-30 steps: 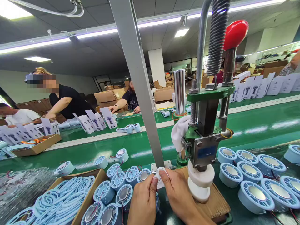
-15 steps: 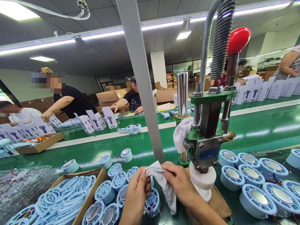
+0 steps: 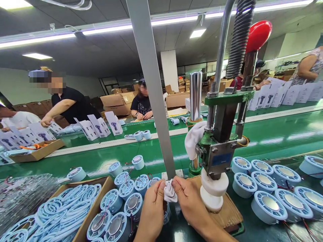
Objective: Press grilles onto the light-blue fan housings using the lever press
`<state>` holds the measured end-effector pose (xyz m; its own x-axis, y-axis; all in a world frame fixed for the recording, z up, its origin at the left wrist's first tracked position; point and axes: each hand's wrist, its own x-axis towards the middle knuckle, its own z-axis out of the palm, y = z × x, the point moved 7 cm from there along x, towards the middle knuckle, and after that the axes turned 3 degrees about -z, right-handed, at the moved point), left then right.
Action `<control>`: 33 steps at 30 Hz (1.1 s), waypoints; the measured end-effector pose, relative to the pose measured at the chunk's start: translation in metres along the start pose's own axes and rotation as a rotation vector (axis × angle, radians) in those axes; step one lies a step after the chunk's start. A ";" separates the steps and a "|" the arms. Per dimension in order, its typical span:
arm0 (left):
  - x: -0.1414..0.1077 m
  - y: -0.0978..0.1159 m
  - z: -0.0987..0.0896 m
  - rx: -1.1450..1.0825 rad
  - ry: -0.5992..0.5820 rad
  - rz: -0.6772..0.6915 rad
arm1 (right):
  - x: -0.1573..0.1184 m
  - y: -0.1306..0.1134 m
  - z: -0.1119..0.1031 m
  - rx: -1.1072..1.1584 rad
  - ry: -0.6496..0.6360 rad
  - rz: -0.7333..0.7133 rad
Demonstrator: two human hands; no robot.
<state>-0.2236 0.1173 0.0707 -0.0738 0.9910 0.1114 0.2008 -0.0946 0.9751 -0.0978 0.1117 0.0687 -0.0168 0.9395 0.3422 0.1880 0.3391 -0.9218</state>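
Observation:
A small white cloth (image 3: pixel 170 193) is bunched between my two hands, in front of the green hand press. My left hand (image 3: pixel 153 205) pinches its left side between thumb and curled fingers. On the other side, my right hand (image 3: pixel 189 199) grips the cloth with its thumb on top. Close to my right hand stands the press (image 3: pixel 222 158), its white round pressing block (image 3: pixel 214 183) above a white base piece (image 3: pixel 211 201). Light blue round fan housings (image 3: pixel 133 203) lie beside and partly behind my left hand.
A cardboard box of light blue rings (image 3: pixel 68 205) stands left, beside stacked clear parts (image 3: pixel 22 198). More housings (image 3: pixel 268 205) with silver centres lie right. Another white cloth (image 3: pixel 194 139) hangs on the press. A grey post (image 3: pixel 153 84) rises ahead; co-workers sit or stand beyond the green belt (image 3: pixel 141 148).
The cloth hung down long from my right hand; now it is gathered into a small bunch between both hands. My hands have come closer together. The view has shifted slightly.

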 end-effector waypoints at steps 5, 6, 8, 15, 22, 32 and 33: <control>0.001 -0.006 0.009 -0.135 -0.058 -0.083 | 0.003 0.007 0.009 0.224 -0.059 0.030; 0.002 -0.007 0.012 -0.191 -0.085 -0.118 | 0.004 0.009 0.011 0.266 -0.080 0.032; 0.003 -0.008 0.017 -0.286 -0.152 -0.199 | 0.007 0.016 0.013 0.360 -0.127 0.041; 0.007 0.009 0.008 -0.597 -0.242 -0.296 | 0.013 0.021 0.008 0.701 -0.158 0.109; 0.011 0.009 -0.004 -0.597 -0.148 -0.301 | 0.016 0.026 0.001 0.719 0.021 0.159; 0.017 0.001 -0.011 -0.438 -0.013 -0.258 | 0.013 0.026 -0.005 0.544 0.097 0.164; 0.018 0.002 -0.015 -0.443 0.023 -0.258 | 0.012 0.024 -0.002 0.555 0.071 0.164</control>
<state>-0.2396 0.1332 0.0775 -0.0890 0.9855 -0.1442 -0.2593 0.1169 0.9587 -0.0914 0.1315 0.0511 0.0385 0.9828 0.1807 -0.3606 0.1823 -0.9147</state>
